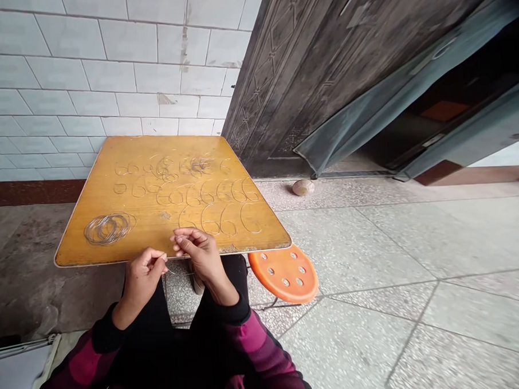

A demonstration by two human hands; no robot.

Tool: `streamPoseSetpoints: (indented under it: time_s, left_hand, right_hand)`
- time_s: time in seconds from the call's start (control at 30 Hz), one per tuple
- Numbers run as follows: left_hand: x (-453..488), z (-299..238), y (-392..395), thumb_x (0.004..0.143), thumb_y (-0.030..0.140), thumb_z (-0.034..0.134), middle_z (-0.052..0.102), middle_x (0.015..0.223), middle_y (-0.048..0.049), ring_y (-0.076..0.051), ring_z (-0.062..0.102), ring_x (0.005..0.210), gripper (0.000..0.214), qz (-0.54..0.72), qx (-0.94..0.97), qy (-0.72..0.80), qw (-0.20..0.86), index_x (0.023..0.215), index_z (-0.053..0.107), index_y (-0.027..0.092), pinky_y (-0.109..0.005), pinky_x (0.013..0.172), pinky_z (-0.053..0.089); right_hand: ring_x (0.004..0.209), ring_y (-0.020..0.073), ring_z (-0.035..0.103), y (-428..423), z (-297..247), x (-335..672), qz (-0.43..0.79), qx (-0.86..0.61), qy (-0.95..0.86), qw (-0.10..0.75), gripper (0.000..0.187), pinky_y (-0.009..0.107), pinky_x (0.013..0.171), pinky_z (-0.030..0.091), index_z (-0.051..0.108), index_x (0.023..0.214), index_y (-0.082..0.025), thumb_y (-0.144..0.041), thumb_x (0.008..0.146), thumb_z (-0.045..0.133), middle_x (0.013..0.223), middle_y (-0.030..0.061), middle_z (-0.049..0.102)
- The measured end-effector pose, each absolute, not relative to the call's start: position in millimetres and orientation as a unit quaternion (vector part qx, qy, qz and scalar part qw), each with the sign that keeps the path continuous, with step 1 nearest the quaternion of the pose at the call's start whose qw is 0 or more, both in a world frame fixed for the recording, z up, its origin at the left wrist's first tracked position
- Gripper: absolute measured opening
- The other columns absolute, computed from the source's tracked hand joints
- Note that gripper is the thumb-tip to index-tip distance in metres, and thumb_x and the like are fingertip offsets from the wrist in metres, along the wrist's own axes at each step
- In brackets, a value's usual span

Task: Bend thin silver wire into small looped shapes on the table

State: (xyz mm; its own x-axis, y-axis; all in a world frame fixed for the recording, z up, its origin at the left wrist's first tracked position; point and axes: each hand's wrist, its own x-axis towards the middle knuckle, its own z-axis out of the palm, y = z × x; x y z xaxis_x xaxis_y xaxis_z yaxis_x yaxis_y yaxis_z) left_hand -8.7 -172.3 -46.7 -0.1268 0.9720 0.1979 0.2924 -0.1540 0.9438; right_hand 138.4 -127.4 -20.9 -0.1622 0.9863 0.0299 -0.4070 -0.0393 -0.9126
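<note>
The left hand (143, 280) pinches a thin wire (172, 272) just off the counter's near edge; only a short glint shows below the fingertips, and the rest is too fine to follow. The right hand (201, 254), at that edge, has thumb and fingers drawn together, but whether wire lies between them cannot be told. It partly covers a shoe (198, 283) below. On the counter (100, 195), a wire coil (101, 228) lies to the left; bent wire pieces (243, 218) stand in rows beyond the right hand, some overlapping, and a far tangle (201, 165) blurs together. The counter's corner hides part of an orange stool (284, 268). Past a curtain (368, 118), the doorway's dark inside is barely readable.
</note>
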Motion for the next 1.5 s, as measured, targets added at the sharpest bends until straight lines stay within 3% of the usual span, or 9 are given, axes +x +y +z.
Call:
streamPoseSetpoints:
  time_s: [0.13,0.3,0.73,1.13,1.23,1.37,1.5]
  left_hand:
    - [-11.6,-42.6,-172.2,0.079,0.024,0.064,0.066,0.065,-0.0010,-0.016,0.063,0.061,0.004,0.519,0.579,0.565,0.276,0.075,0.065,0.022,-0.024,0.064,0.046]
    - [-11.5,-39.9,-174.8,0.078,0.022,0.063,0.068,0.076,-0.0051,-0.019,0.062,0.074,0.006,0.506,0.626,0.561,0.193,0.074,0.067,0.024,-0.028,0.075,0.045]
    - [-17.2,-40.5,-188.2,0.081,0.026,0.065,0.069,0.080,-0.0088,-0.022,0.062,0.079,0.007,0.498,0.642,0.542,0.213,0.077,0.070,0.025,-0.031,0.082,0.045]
    - [-18.0,-29.9,-196.0,0.077,0.020,0.067,0.069,0.076,-0.0065,-0.021,0.063,0.076,0.007,0.517,0.627,0.532,0.239,0.071,0.069,0.025,-0.030,0.080,0.047]
    - [-19.3,-24.6,-194.5,0.078,0.022,0.066,0.068,0.072,-0.0042,-0.017,0.063,0.068,0.006,0.509,0.607,0.535,0.293,0.072,0.067,0.022,-0.028,0.070,0.048]
    - [-22.2,-16.8,-185.3,0.078,0.028,0.065,0.064,0.062,-0.0011,-0.013,0.058,0.053,0.013,0.533,0.499,0.510,0.455,0.071,0.065,0.018,-0.024,0.055,0.047]
    - [-23.7,-13.9,-172.5,0.072,0.029,0.073,0.065,0.066,-0.0002,-0.009,0.056,0.052,0.019,0.588,0.364,0.446,0.568,0.070,0.060,0.015,-0.021,0.049,0.045]
  right_hand:
    - [0.062,0.0100,0.066,-133.8,-20.5,131.3,0.644,-0.337,-0.416,0.546,0.020,0.022,0.057,0.057,0.073,0.086,-0.020,-0.029,0.069,0.078,0.078,0.0009,0.072]
    - [0.057,0.0098,0.065,-137.1,-24.2,120.2,0.639,-0.342,-0.376,0.577,0.017,0.021,0.052,0.056,0.073,0.080,-0.020,-0.029,0.066,0.080,0.073,0.0008,0.072]
    - [0.055,0.0103,0.065,-131.8,-5.9,139.8,0.644,-0.321,-0.356,0.597,0.017,0.021,0.051,0.055,0.074,0.077,-0.019,-0.027,0.064,0.082,0.070,0.0019,0.073]
    - [0.051,0.0085,0.061,-115.3,23.9,157.7,0.644,-0.301,-0.366,0.600,0.018,0.019,0.046,0.052,0.074,0.074,-0.020,-0.027,0.060,0.084,0.067,0.0010,0.072]
    - [0.055,0.0082,0.063,-104.4,26.8,167.0,0.648,-0.301,-0.343,0.610,0.021,0.018,0.049,0.053,0.074,0.079,-0.020,-0.028,0.061,0.083,0.070,0.0007,0.072]
    - [0.064,0.0082,0.065,-93.8,16.0,187.4,0.628,-0.315,-0.324,0.633,0.023,0.017,0.057,0.056,0.073,0.090,-0.020,-0.028,0.068,0.079,0.083,0.0026,0.074]
    - [0.058,0.0046,0.060,-109.0,-20.2,195.0,0.599,-0.333,-0.296,0.666,0.020,0.013,0.051,0.051,0.073,0.086,-0.021,-0.024,0.068,0.079,0.082,0.0009,0.073]
